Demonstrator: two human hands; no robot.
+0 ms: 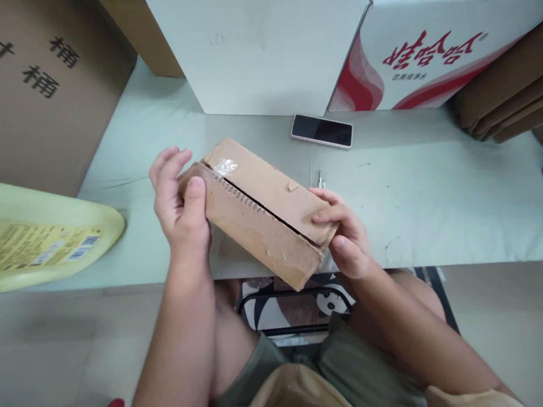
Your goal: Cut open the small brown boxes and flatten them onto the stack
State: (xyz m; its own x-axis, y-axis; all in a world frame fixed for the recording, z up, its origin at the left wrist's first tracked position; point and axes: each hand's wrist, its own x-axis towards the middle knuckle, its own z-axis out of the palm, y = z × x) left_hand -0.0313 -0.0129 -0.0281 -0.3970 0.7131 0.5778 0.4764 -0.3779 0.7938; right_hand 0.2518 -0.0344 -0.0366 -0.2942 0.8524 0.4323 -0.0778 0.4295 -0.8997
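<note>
A small brown cardboard box (pixel 254 232) is held up tilted over the table's near edge, its upper left end farther from me. My left hand (pixel 180 198) grips that left end, thumb pressed on the near face. At the lower right end, my right hand (pixel 345 229) holds the corner with fingers on the top and thumb at the side. A dark slit runs along the box between its flap and near face, beside a ridged torn edge. Clear tape shines near the left end. Close to my right fingers lies a small metal item (pixel 321 180), partly hidden.
A phone (pixel 322 131) lies behind the box. A white box (pixel 267 56), a red-and-white carton (pixel 407 68) and folded brown cardboard (pixel 504 85) line the back. On the left are a large brown carton (pixel 55 113) and a yellow-green bottle (pixel 55 237).
</note>
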